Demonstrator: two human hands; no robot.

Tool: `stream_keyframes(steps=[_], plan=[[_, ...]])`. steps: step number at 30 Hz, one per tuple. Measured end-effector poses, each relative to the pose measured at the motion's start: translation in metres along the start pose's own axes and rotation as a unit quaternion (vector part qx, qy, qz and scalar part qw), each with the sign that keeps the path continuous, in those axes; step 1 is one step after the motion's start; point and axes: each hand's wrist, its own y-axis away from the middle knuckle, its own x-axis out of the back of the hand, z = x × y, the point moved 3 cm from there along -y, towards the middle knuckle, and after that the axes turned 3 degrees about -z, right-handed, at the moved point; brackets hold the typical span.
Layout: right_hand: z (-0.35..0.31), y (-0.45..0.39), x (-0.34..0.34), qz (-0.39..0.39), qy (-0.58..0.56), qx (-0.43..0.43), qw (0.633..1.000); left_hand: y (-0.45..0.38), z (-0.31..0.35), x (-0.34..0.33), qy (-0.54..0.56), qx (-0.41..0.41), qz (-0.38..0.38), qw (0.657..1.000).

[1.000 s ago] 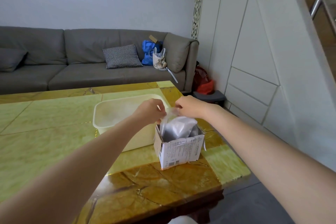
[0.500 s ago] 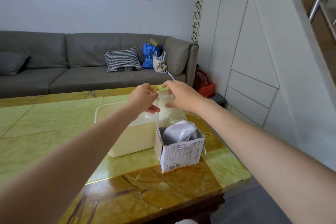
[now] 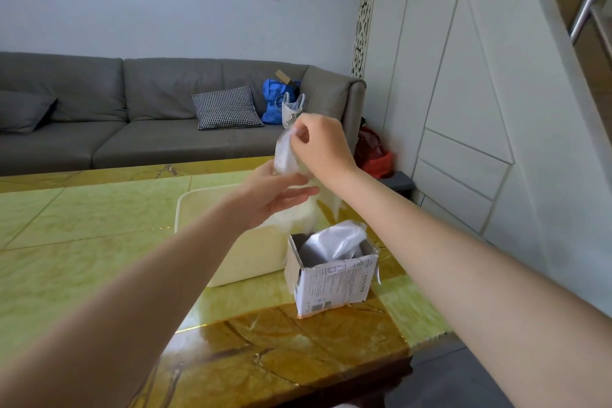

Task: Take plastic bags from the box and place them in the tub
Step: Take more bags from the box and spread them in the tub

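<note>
Since the frame half a second before, both hands had risen from just above the box, and the right hand [image 3: 319,146] had lifted a clear plastic bag [image 3: 285,152] well up over the tub [image 3: 231,262]. That hand pinched the bag's crumpled top between thumb and fingertips, while the thin, glossy film hung down from it toward the tub's far corner. Below it the left hand [image 3: 276,192] lay open, fingers straight and spread, palm turned toward the hanging film; whether it touched the film could not be told.

Small and torn open at the top, the cardboard box [image 3: 331,281] stood on the surface [image 3: 99,242], touching the tub's near right corner. Its white front carried dense printed text and small barcodes, too fine to read. A tuft of silvery folded bags [image 3: 337,238] stuck out of its grey inside. The tub was a cream, rounded-corner rectangle of matte plastic. Polished green and amber stone-look tiles covered the surface
</note>
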Motion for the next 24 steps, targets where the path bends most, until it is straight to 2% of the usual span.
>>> stream_keyframes(steps=[3, 5, 8, 14, 15, 16, 18, 19, 21, 22, 24], plan=[[-0.011, -0.01, -0.002, 0.028, -0.054, 0.003, 0.998, -0.002, 0.003, 0.025, -0.009, -0.01, 0.108, 0.994], [-0.008, -0.017, -0.007, 0.044, -0.075, -0.017, 0.996, -0.002, 0.011, 0.051, -0.011, -0.034, 0.155, 0.987], [0.008, -0.023, -0.014, 0.074, -0.117, -0.104, 0.985, 0.001, 0.023, 0.091, -0.044, -0.069, 0.211, 0.974], [0.033, -0.007, -0.07, -0.034, -0.195, -0.301, 0.933, -0.006, 0.032, 0.135, -0.207, -0.097, 0.325, 0.918], [0.036, -0.004, -0.079, -0.051, -0.201, -0.326, 0.922, -0.008, 0.034, 0.138, -0.245, -0.099, 0.348, 0.9], [0.04, -0.001, -0.086, -0.068, -0.197, -0.347, 0.914, -0.009, 0.036, 0.142, -0.31, -0.103, 0.381, 0.865], [0.05, 0.0, -0.099, -0.094, -0.173, -0.371, 0.907, -0.012, 0.039, 0.145, -0.472, -0.122, 0.419, 0.766], [0.054, -0.001, -0.108, -0.107, -0.164, -0.377, 0.905, -0.016, 0.038, 0.144, -0.523, -0.15, 0.404, 0.736], [0.057, -0.001, -0.12, -0.138, -0.14, -0.387, 0.901, -0.029, 0.028, 0.135, -0.605, -0.189, 0.283, 0.72], [0.057, -0.002, -0.124, -0.152, -0.126, -0.389, 0.9, -0.036, 0.019, 0.128, -0.655, -0.162, 0.199, 0.711], [0.055, -0.002, -0.132, -0.19, -0.075, -0.379, 0.902, -0.045, -0.007, 0.12, -0.741, -0.007, 0.038, 0.67]])
